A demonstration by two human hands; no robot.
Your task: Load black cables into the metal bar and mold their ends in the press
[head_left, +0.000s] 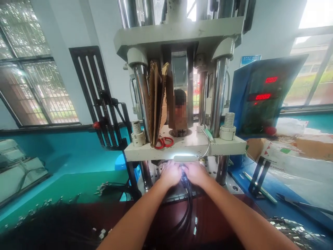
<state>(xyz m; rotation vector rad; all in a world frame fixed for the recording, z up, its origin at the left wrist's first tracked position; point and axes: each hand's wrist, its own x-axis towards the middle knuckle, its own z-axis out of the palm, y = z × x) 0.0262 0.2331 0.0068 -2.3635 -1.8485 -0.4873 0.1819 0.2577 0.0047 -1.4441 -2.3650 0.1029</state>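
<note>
Here come two forearms reaching toward the press's white plate, left hand and right hand beneath it at the black cables trailing out in front, their fingers too hidden to tell whether they're gripping.

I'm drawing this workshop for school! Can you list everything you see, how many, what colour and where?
Press: one, cream and silver, centre
Cardboard pieces: several, brown, upright on the press
Scissors: one pair, red-handled, beside the cardboard
Light strip: one, white, press's front edge
Head: one, blurred, mid-press
Control box: one, blue, right
Wall sign: one, blue, right
Slotted bracket: one, black, left
Pliers: one pair, dark, lower right
Plastic sheeting: some, whitish, right
Windows: several, bright, left and right
Cables: countless, black, lower left and centre
Metal-tipped pieces: many, silver, lower right
Forearms: two, bare, lower centre
Hands: two, bare, at the cables
</note>
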